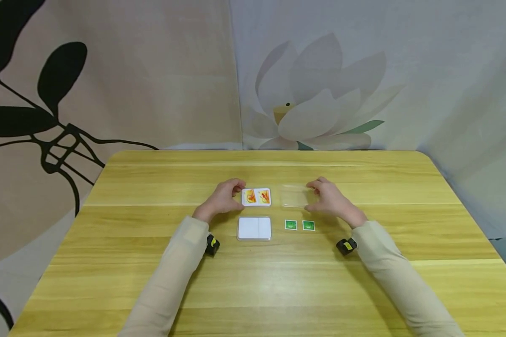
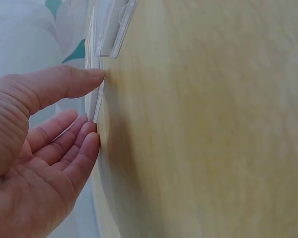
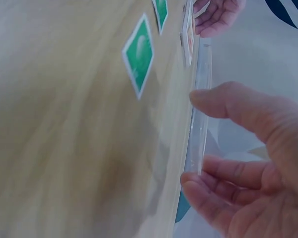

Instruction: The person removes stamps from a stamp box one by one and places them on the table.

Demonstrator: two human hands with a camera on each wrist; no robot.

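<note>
A flat white case (image 1: 256,197) bearing two orange pictures lies at the middle of the table. My left hand (image 1: 223,196) holds its left end, thumb at the near edge and fingers round the far corner. To the right, a clear plastic lid (image 1: 294,196) lies with my right hand (image 1: 331,199) gripping its right end between thumb (image 3: 208,101) and fingers. In the right wrist view the clear lid (image 3: 201,134) appears edge-on. Nearer to me is a second clear case (image 1: 254,228) with white inside. Two small green stamp-like pieces (image 1: 291,225) lie beside it.
The wooden table (image 1: 253,290) has its far edge against a patterned cloth backdrop (image 1: 185,75). A black wrist camera (image 1: 212,245) sits on the left wrist, another camera (image 1: 346,246) on the right.
</note>
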